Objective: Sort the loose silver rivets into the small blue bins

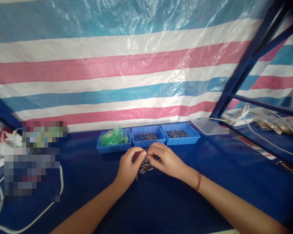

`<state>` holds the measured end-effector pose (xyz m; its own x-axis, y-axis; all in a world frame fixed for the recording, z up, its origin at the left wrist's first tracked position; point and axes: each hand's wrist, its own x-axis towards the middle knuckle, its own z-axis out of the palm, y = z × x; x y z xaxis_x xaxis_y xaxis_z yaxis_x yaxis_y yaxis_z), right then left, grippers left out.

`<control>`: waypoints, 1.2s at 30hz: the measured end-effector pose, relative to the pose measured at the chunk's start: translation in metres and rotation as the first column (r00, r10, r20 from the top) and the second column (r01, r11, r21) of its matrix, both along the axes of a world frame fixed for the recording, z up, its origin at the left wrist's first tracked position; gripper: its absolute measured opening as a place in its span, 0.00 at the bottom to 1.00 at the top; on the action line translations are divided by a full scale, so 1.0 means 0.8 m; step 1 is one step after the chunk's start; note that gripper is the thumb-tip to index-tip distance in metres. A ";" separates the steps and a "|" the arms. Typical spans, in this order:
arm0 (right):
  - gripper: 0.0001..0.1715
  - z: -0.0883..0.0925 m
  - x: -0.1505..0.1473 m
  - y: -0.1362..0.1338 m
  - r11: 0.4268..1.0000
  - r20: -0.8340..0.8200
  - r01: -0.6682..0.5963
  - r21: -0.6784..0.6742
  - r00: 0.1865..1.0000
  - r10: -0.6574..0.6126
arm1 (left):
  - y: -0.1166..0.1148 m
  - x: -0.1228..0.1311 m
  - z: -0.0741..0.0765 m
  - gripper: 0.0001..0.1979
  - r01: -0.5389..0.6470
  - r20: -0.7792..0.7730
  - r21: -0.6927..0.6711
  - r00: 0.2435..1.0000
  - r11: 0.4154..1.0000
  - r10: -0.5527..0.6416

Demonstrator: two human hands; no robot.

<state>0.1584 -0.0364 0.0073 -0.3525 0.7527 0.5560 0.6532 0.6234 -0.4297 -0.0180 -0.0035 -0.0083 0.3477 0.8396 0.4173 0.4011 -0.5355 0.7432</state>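
My left hand [130,164] and my right hand [166,160] meet fingertip to fingertip over a pile of small metal pins [145,167] on the blue table. Both hands are closed in a pinch. Whatever lies between the fingertips is too small to make out. Just beyond the hands stand three blue bins in a row. The left bin [114,149] holds green translucent plastic pieces [116,137]. Small dark metal pieces lie in the middle bin [148,142] and in the right bin [184,140].
A clear plastic lid [210,126] lies right of the bins. White cables [61,182] loop over the table [161,208] at left, beside a blurred-out area. Blue metal frame posts [236,71] rise at the right, before a striped tarp [127,71]. Plastic bags [273,123] sit far right.
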 end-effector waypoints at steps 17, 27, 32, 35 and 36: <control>0.08 -0.016 -0.019 0.009 0.997 -0.275 -0.024 -0.068 0.961 0.005 | 0.004 -0.006 0.005 0.06 0.009 0.034 0.031 0.999 0.999 -0.010; 0.05 -0.014 -0.010 0.007 0.997 -0.385 0.056 -0.057 0.920 -0.074 | 0.006 -0.004 0.007 0.06 -0.004 0.020 0.036 1.000 0.999 0.003; 0.04 -0.009 -0.007 0.007 1.000 -0.365 0.025 0.013 0.931 -0.018 | 0.007 -0.007 0.004 0.07 0.058 -0.122 0.109 0.991 0.992 -0.044; 0.05 0.001 0.007 0.011 0.995 -0.310 0.076 0.059 0.949 -0.054 | 0.008 -0.009 0.000 0.09 0.091 -0.223 0.172 0.973 0.981 -0.052; 0.06 0.004 0.016 0.013 0.988 -0.296 0.130 0.078 0.950 -0.102 | 0.008 -0.009 0.000 0.12 0.098 -0.256 0.186 0.965 0.978 -0.048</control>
<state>0.1711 -0.0257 0.0106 -0.0784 0.7174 0.6922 0.5788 0.5981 -0.5544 -0.0250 0.0025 -0.0086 0.5184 0.7190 0.4630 0.5147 -0.6947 0.5025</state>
